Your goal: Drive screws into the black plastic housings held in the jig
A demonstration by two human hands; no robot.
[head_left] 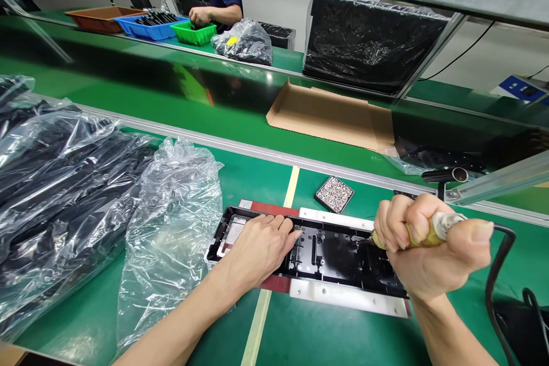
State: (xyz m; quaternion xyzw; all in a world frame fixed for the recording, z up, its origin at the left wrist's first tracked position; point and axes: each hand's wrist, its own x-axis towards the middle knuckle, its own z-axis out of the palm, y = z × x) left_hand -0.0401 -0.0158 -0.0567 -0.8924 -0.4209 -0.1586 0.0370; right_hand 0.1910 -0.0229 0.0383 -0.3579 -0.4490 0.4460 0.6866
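Black housing (334, 254) lies at twelve o'clock before me, flanked by white strips (349, 299). My left hand (266, 240) is curled over it, half closed; whether it pinches anything I can't tell. My right hand (433, 274) is wrapped around a corded driver (431, 234). Beyond the housing, a speckled block (334, 194) sits at one o'clock.
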